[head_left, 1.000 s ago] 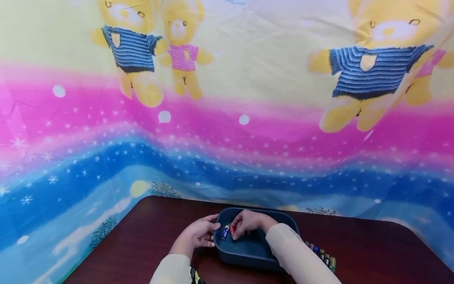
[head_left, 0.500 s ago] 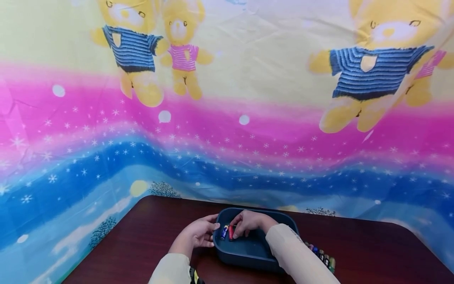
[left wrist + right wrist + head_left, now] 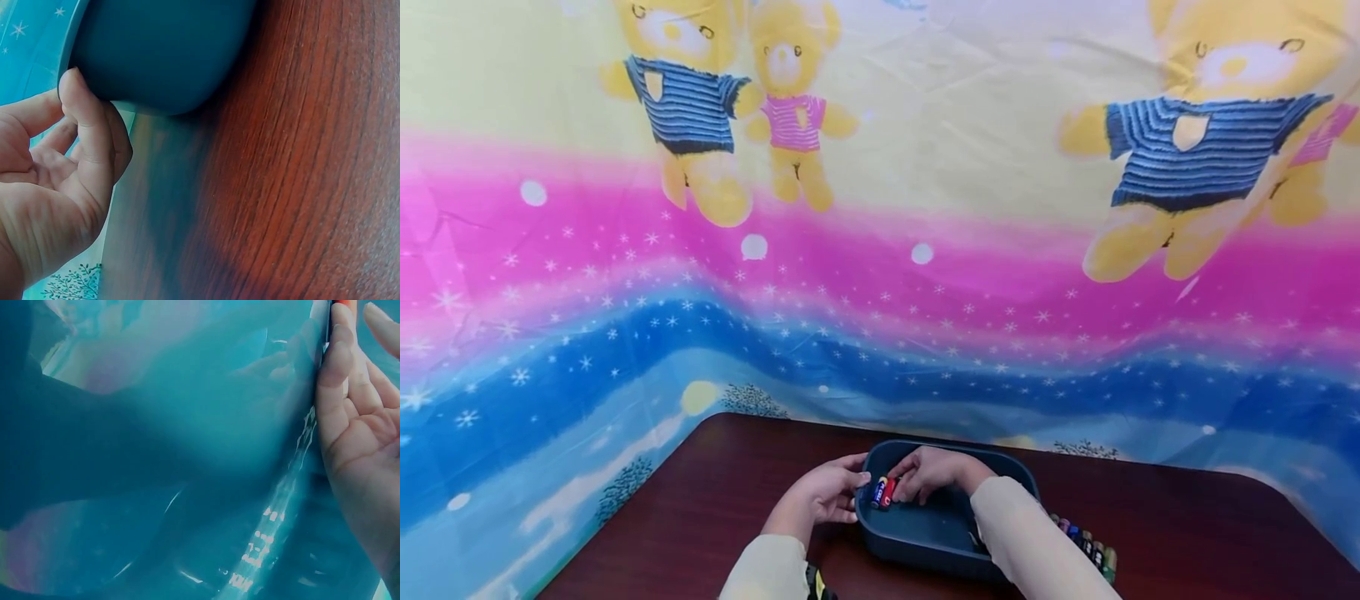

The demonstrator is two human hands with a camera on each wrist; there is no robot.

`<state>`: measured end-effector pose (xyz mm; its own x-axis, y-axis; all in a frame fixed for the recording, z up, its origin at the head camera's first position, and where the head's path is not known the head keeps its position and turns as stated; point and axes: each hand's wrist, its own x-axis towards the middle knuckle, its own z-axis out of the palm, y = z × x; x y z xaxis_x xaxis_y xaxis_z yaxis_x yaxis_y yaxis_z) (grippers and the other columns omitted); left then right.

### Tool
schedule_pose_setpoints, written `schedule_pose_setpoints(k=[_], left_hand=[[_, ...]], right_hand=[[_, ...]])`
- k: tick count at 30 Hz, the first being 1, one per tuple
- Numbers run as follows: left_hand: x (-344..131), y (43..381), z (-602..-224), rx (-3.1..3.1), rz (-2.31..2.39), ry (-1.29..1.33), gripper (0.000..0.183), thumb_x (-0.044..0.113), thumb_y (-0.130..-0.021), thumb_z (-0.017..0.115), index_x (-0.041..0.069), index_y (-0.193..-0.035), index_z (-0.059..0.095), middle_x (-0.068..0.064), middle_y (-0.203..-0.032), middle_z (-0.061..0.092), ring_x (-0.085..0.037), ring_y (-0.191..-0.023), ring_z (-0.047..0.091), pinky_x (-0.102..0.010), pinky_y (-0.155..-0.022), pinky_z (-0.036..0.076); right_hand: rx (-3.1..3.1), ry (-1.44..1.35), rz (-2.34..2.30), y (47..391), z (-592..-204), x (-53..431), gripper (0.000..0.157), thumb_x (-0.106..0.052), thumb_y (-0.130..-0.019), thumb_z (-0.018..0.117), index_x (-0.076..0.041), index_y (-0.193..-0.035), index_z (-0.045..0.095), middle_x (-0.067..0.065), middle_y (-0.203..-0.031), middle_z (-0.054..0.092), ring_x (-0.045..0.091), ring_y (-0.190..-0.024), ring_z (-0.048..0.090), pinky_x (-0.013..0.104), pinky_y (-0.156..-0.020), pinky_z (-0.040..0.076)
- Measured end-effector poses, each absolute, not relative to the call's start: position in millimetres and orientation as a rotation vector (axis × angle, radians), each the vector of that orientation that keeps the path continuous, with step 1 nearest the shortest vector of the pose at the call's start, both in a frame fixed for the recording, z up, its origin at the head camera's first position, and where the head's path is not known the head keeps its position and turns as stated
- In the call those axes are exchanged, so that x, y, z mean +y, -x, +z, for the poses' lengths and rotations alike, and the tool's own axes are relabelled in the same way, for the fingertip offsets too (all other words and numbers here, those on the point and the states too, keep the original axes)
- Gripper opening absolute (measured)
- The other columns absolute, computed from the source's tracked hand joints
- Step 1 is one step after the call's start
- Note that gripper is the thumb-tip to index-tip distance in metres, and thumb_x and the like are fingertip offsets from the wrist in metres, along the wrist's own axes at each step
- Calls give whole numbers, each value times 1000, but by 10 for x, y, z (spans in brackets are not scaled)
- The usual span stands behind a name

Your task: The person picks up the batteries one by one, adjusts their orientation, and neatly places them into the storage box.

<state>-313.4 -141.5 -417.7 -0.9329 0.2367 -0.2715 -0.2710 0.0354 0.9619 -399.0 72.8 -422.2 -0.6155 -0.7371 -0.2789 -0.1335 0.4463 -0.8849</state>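
A dark blue-grey plastic tub (image 3: 925,533) stands on the table. My left hand (image 3: 829,492) holds its left rim, thumb on the edge and the other fingers outside; the left wrist view shows this grip on the tub (image 3: 156,56). Inside, my right hand (image 3: 931,473) reaches to the left end, with index finger and thumb at the two ends of a red battery (image 3: 888,492). Close against that one lies a blue battery (image 3: 877,493). Only a bit of red shows at the fingertips of the right hand (image 3: 365,412) in the right wrist view.
Right of the tub, several batteries (image 3: 1086,542) lie side by side in a row, partly hidden by the right sleeve (image 3: 1037,533). The dark red-brown wooden table (image 3: 1195,533) ends at a printed bear curtain (image 3: 970,300) behind.
The red battery, earlier apart from the blue one, has shifted left with my right hand until it lies close beside it. My left hand keeps its hold on the rim.
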Motion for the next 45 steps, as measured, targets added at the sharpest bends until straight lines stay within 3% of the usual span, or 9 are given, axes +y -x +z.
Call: schedule_pose_setpoints(k=[12, 19, 26, 32, 38, 45], left_hand=[[-1367, 3114, -4173, 1998, 1919, 43, 48, 12, -93, 52, 11, -140, 39, -17, -88, 56, -17, -62, 52, -29, -56, 53], [-1396, 3095, -4167, 2023, 1915, 55, 47, 12, -93, 52, 10, -139, 40, -15, -85, 54, -17, -62, 49, -28, -57, 52], [-1405, 3111, -4173, 2016, 1922, 57, 46, 14, -93, 52, 10, -137, 41, -13, -84, 53, -16, -61, 48, -26, -55, 51], [-1397, 3112, -4201, 2016, 1939, 66, 44, 16, -94, 52, 8, -135, 41, -12, -83, 52, -15, -61, 47, -25, -55, 50], [-1409, 3089, -4192, 2054, 1932, 64, 29, 16, -93, 54, 0, -115, 44, -7, -75, 51, -14, -58, 48, -24, -54, 50], [-1409, 3075, -4167, 2071, 1929, 48, 19, 17, -92, 56, 3, -102, 48, -5, -72, 49, -13, -59, 48, -23, -55, 50]], right_hand=[[2082, 643, -983, 3951, -4048, 678, 40, -5, -84, 64, 3, -122, 54, 11, -94, 67, 22, -84, 64, 37, -73, 53], [2172, 627, -917, 3889, -3801, 696, 38, -3, -86, 62, 4, -122, 55, 12, -89, 67, 24, -81, 65, 37, -73, 54], [2198, 680, -919, 3781, -3467, 782, 38, -5, -87, 62, 4, -124, 54, 10, -93, 67, 29, -90, 64, 40, -77, 52], [2273, 753, -868, 3704, -3244, 901, 36, -11, -89, 62, -2, -123, 57, 5, -100, 66, 20, -94, 62, 41, -84, 49], [2350, 797, -886, 3619, -3099, 1188, 32, -12, -87, 64, -6, -118, 59, 4, -98, 66, 17, -92, 60, 45, -85, 47], [2686, 803, -653, 3474, -3087, 1608, 27, -10, -82, 68, -8, -108, 63, -1, -88, 61, 13, -80, 58, 33, -68, 49]])
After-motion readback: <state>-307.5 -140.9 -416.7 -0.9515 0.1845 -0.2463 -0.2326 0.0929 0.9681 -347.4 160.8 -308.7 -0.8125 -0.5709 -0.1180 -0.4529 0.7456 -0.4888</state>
